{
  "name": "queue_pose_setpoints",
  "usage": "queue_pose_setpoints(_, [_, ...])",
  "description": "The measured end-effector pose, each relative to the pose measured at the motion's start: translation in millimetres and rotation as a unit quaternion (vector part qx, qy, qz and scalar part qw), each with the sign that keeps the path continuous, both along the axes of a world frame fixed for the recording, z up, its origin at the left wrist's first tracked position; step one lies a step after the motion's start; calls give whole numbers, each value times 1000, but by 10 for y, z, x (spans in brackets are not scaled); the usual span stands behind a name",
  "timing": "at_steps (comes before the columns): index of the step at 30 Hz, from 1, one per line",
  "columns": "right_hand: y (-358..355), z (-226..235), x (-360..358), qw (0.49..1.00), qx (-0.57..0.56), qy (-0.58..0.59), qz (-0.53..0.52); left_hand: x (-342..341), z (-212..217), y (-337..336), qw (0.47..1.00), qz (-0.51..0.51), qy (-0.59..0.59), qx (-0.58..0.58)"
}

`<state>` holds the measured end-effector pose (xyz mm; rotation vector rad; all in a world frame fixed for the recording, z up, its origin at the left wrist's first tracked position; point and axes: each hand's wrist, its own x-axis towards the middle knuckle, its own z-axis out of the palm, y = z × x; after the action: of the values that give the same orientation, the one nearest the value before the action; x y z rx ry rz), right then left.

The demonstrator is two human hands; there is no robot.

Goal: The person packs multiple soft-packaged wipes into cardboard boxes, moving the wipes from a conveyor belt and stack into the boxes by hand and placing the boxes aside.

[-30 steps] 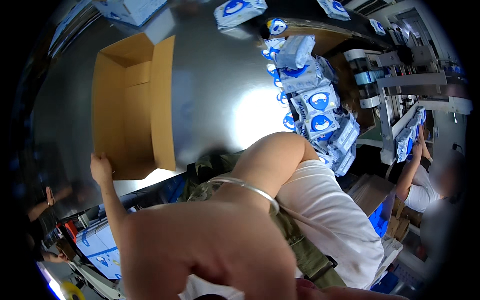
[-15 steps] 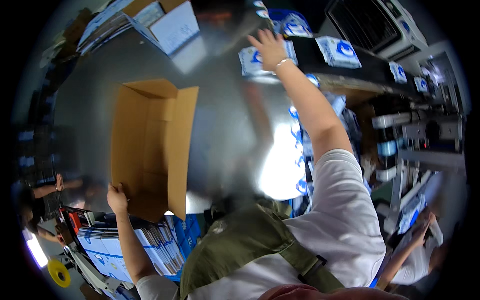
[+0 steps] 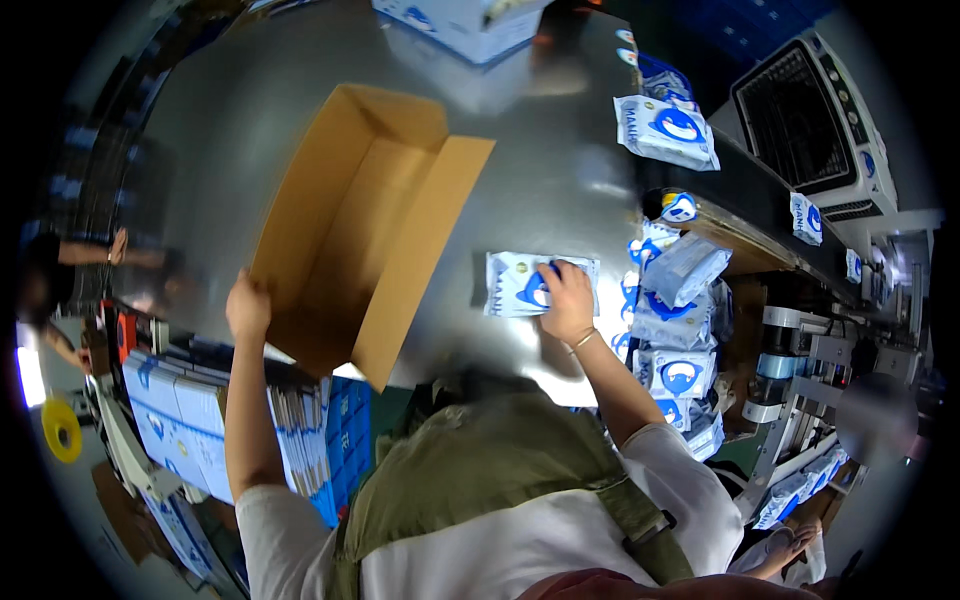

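Right grip (image 3: pixel 568 303) on white-blue packet (image 3: pixel 511 285)

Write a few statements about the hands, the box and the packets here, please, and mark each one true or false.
1. The fingers of the right hand are on a blue-and-white packet. True.
2. That packet lies inside the cardboard box. False: it lies on the metal table, to the right of the box.
3. The cardboard box is open, with its inside in view. True.
4. The left hand is away from the box. False: it holds the box's near left edge.
5. A bracelet is on the right wrist. True.
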<state>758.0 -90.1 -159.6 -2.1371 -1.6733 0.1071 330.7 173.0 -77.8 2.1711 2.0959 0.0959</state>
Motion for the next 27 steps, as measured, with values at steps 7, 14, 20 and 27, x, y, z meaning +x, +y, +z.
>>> queue_pose_setpoints(7, [140,692,-121,747,124,652,22,-24,114,-82,999,-28,-18,0])
queue_pose_setpoints(14, [1402,965,-804,588,-34,795,146,-87,36,-76,992,-54,-112,28])
queue_pose_setpoints(20, [2134,289,-2635,689,-428,526,257,-130,68,-45,988,16,-150,18])
queue_pose_setpoints(27, [1793,789,-2426,895,-164,261,322,-501,26,158,996,-78,-30,38])
